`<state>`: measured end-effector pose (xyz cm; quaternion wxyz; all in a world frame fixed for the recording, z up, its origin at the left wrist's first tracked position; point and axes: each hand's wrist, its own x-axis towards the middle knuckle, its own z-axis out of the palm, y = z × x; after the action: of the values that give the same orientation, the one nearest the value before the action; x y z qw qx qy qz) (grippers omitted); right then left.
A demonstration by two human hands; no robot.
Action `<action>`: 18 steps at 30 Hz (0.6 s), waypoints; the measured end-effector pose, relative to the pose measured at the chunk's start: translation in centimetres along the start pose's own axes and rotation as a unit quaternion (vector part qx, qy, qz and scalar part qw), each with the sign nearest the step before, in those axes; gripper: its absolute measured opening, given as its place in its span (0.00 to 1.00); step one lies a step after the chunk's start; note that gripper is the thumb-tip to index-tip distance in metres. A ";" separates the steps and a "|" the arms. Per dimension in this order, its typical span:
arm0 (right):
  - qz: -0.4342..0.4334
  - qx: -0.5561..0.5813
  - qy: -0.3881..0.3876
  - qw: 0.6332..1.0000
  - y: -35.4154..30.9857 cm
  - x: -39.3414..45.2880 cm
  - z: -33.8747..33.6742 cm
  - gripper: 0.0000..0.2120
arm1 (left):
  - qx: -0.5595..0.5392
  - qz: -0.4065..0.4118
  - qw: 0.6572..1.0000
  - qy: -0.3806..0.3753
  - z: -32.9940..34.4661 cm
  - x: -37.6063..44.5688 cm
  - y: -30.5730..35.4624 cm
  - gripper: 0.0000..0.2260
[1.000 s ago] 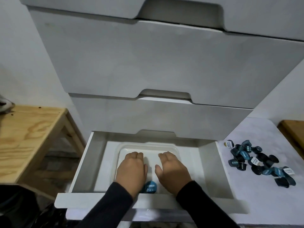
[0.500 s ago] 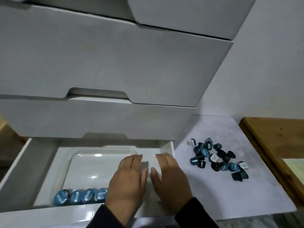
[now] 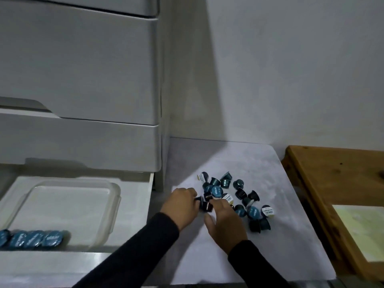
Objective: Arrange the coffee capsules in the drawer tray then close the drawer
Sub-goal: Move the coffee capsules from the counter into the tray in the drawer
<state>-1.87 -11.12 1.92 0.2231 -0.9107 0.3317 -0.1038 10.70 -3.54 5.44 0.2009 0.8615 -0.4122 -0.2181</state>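
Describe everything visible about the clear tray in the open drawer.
The tray is a shallow, square, clear plastic container with rounded corners and a raised rim, lying flat and lidless inside the open white drawer. A row of blue-lidded capsules lines its near edge, cut off by the picture's left edge; the rest looks bare. Neither hand touches it.
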 end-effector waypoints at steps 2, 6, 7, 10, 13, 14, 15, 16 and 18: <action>-0.001 0.023 -0.013 1.000 1.6 0.8 0.8 0.16 | 0.007 -0.034 0.999 -0.037 1.1 1.7 0.3 0.13; 0.042 0.022 -0.046 0.998 3.0 2.4 1.8 0.18 | -0.011 -0.082 0.995 -0.050 2.7 3.4 0.0 0.12; 0.043 0.028 -0.050 0.997 3.3 2.7 2.0 0.18 | -0.029 -0.092 0.994 -0.043 3.1 3.7 -0.1 0.12; 0.033 0.055 -0.054 0.996 3.9 3.3 2.4 0.17 | -0.090 -0.120 0.988 -0.019 3.8 4.0 0.0 0.11; 0.023 0.085 -0.051 0.995 4.4 3.6 2.7 0.14 | -0.126 -0.133 0.983 -0.003 4.6 4.0 0.2 0.09; 0.017 0.091 -0.049 0.994 4.6 3.7 2.8 0.13 | -0.133 -0.140 0.981 -0.001 4.6 4.0 0.3 0.07; 0.008 0.098 -0.045 0.994 4.8 3.7 2.9 0.12 | -0.144 -0.146 0.979 0.003 4.7 4.0 0.3 0.06; 0.000 0.105 -0.039 0.994 5.0 3.6 3.1 0.12 | -0.160 -0.157 0.975 0.006 4.8 4.1 0.3 0.05; -0.004 0.121 -0.032 0.992 5.3 3.5 3.3 0.12 | -0.182 -0.182 0.966 0.011 4.8 4.2 0.1 0.05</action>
<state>-1.08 -15.89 -3.40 0.3412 -0.8813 0.3058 -0.1151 10.45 -7.74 0.61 0.3162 0.8731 -0.1997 -0.3128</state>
